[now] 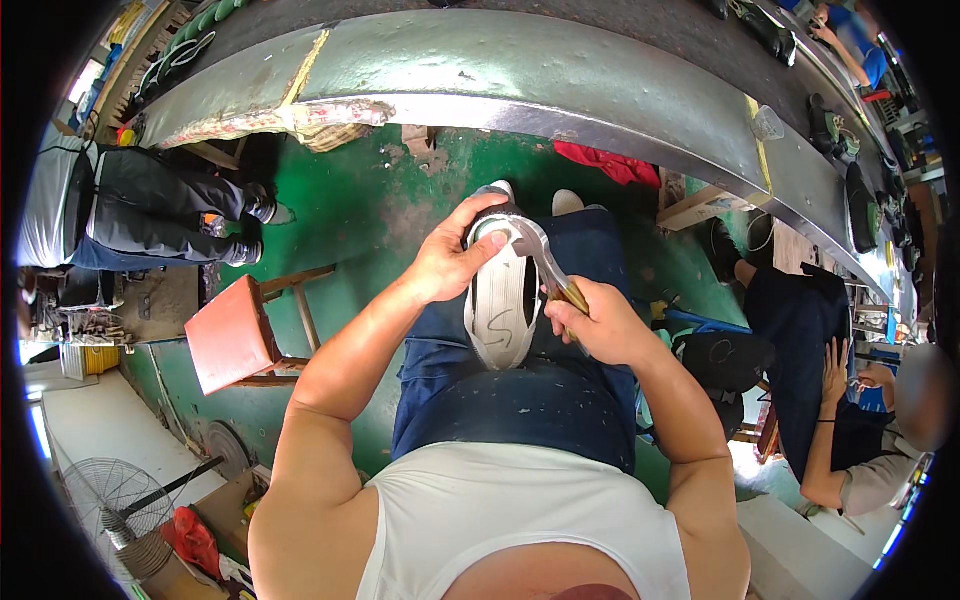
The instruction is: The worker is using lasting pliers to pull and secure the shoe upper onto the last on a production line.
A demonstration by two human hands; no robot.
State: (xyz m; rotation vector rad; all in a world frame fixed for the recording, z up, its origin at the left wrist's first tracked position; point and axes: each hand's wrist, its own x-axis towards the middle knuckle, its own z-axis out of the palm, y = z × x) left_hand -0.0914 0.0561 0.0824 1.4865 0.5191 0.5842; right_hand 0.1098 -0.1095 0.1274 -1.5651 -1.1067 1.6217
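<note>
A shoe upper (503, 300) stretched over a last rests bottom up on my lap, its pale sole side facing me with a dark pen mark near the close end. My left hand (450, 257) is closed round the far end of it, thumb pressed on the edge and fingers underneath. In my right hand (605, 322) are curved metal pincers (550, 265) with yellowish handles. Their head reaches over the shoe's far right edge, close to my left thumb. Whether the jaws grip the upper there cannot be made out.
A long metal-edged bench (480, 110) curves across the front. To the left stand a reddish stool (232, 342) and a person in dark trousers (160, 205). Another person (850, 430) sits at right. A fan (115, 505) is at lower left, and red cloth (610, 163) lies under the bench.
</note>
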